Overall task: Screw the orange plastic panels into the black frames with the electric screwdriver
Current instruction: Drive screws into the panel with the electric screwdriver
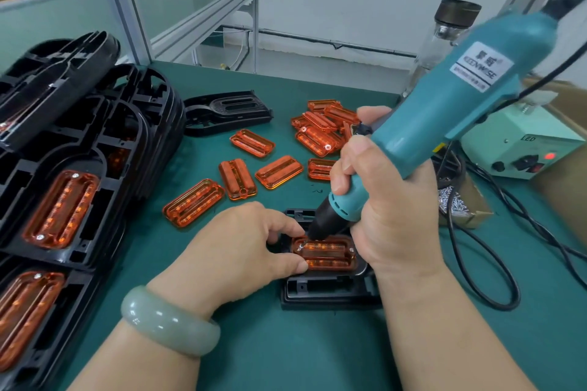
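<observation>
Frame stack (79, 136) blocks left; loose panels (270, 171) clutter middle; cables (452, 244) right.

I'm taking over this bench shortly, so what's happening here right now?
A person is fastening an orange panel into a black frame on the green table. The right hand grips the teal electric screwdriver, tip down at the panel's left end, while the left hand holds that end steady. More loose panels lie behind; finished frames are stacked at the left.

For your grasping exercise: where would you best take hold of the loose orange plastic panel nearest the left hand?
Probably pinch the orange rectangular plastic panel across its long edges from above: it lies flat, narrow across, with bare green mat along both sides.
</observation>
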A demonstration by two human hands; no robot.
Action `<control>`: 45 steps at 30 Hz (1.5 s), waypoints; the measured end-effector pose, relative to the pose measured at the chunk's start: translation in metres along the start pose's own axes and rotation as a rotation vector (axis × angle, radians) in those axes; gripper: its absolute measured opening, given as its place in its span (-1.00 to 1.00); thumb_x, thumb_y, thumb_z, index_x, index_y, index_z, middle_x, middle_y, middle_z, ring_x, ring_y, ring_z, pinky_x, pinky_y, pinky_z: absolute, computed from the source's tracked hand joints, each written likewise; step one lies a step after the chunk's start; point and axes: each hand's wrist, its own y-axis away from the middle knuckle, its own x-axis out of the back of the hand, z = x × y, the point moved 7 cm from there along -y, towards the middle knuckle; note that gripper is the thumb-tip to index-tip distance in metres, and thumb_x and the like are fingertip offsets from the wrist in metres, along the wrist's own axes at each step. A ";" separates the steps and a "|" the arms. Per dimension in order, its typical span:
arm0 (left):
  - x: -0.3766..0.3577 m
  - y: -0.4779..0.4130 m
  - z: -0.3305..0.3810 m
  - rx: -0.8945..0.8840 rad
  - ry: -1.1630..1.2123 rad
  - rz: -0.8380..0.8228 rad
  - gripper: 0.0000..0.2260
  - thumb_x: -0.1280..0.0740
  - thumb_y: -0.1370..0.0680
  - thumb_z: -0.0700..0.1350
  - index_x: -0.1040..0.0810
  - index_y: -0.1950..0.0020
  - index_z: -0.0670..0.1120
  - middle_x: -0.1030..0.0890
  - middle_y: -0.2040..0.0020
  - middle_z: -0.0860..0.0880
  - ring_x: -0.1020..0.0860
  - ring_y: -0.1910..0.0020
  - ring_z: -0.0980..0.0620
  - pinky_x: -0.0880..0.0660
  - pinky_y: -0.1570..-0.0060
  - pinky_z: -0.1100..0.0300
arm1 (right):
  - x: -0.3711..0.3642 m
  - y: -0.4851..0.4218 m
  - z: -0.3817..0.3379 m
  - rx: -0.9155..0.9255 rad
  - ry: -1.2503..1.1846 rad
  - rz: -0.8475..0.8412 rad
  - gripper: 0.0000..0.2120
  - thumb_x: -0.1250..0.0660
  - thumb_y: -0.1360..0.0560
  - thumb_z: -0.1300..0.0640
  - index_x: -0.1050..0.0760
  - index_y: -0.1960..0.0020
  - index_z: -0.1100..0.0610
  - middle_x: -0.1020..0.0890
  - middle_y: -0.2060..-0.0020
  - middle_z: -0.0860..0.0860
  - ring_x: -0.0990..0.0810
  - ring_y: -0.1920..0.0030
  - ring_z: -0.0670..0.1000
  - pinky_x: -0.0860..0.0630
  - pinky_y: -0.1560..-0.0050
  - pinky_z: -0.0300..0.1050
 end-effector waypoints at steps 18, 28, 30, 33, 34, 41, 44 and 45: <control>-0.003 -0.001 0.008 0.005 -0.025 -0.014 -0.65 -0.45 -0.33 0.21 -0.51 -0.09 0.35 -0.50 0.26 0.16 -0.48 0.19 0.21 -0.51 0.08 0.15 | -0.018 -0.006 0.012 -0.120 -0.236 -0.202 -0.64 -0.52 -0.32 0.06 -0.46 0.00 0.15 -0.43 0.47 -0.03 -0.38 0.53 -0.07 -0.37 0.41 -0.23; -0.002 0.001 0.008 0.024 -0.039 -0.013 -0.67 -0.44 -0.33 0.23 -0.49 -0.07 0.39 -0.54 0.24 0.19 -0.50 0.16 0.20 -0.50 0.08 0.17 | -0.018 -0.005 0.012 -0.126 -0.135 -0.222 -0.77 -0.32 -0.37 0.22 -0.46 -0.02 0.15 -0.42 0.48 -0.05 -0.37 0.55 -0.06 -0.37 0.41 -0.21; -0.002 0.001 0.008 0.026 -0.033 -0.013 -0.67 -0.44 -0.33 0.22 -0.49 -0.06 0.39 -0.55 0.25 0.17 -0.50 0.18 0.23 -0.51 0.09 0.17 | -0.018 -0.005 0.012 -0.119 -0.141 -0.210 -0.71 -0.32 -0.37 0.18 -0.45 -0.09 0.14 -0.43 0.47 -0.05 -0.38 0.54 -0.06 -0.37 0.40 -0.21; -0.002 0.001 0.008 0.032 -0.034 -0.013 -0.67 -0.44 -0.33 0.22 -0.51 -0.07 0.37 -0.55 0.24 0.18 -0.51 0.15 0.20 -0.51 0.08 0.16 | -0.015 -0.005 0.012 -0.096 -0.144 -0.186 -0.75 -0.32 -0.38 0.19 -0.45 -0.06 0.12 -0.42 0.48 -0.04 -0.38 0.54 -0.06 -0.38 0.38 -0.21; -0.002 0.002 0.009 0.034 -0.035 -0.014 -0.67 -0.44 -0.33 0.22 -0.51 -0.07 0.37 -0.55 0.23 0.18 -0.52 0.14 0.18 -0.51 0.07 0.15 | -0.014 -0.005 0.012 -0.092 -0.141 -0.182 -0.80 -0.32 -0.39 0.23 -0.44 -0.01 0.12 -0.42 0.48 -0.04 -0.38 0.54 -0.05 -0.38 0.38 -0.22; -0.002 0.001 0.010 0.033 -0.053 -0.023 -0.67 -0.43 -0.35 0.22 -0.52 -0.09 0.36 -0.55 0.22 0.18 -0.53 0.14 0.17 -0.52 0.07 0.14 | -0.011 -0.003 0.012 -0.100 -0.114 -0.150 -0.83 -0.21 -0.43 0.38 -0.42 0.13 0.12 -0.39 0.52 -0.02 -0.36 0.56 -0.03 -0.38 0.41 -0.23; -0.001 0.002 0.010 0.040 -0.052 -0.010 -0.66 -0.44 -0.34 0.22 -0.52 -0.09 0.33 -0.53 0.23 0.20 -0.51 0.13 0.18 -0.51 0.06 0.15 | -0.009 -0.002 0.011 -0.098 -0.145 -0.138 -0.82 -0.25 -0.42 0.36 -0.43 0.05 0.14 -0.40 0.49 -0.02 -0.37 0.54 -0.04 -0.38 0.39 -0.22; 0.000 0.002 0.010 0.043 -0.053 -0.004 -0.65 -0.44 -0.34 0.22 -0.52 -0.10 0.33 -0.51 0.23 0.21 -0.50 0.13 0.18 -0.51 0.05 0.16 | -0.009 -0.002 0.009 -0.091 -0.162 -0.151 -0.81 -0.29 -0.40 0.34 -0.42 0.03 0.14 -0.41 0.48 -0.03 -0.38 0.53 -0.04 -0.39 0.39 -0.21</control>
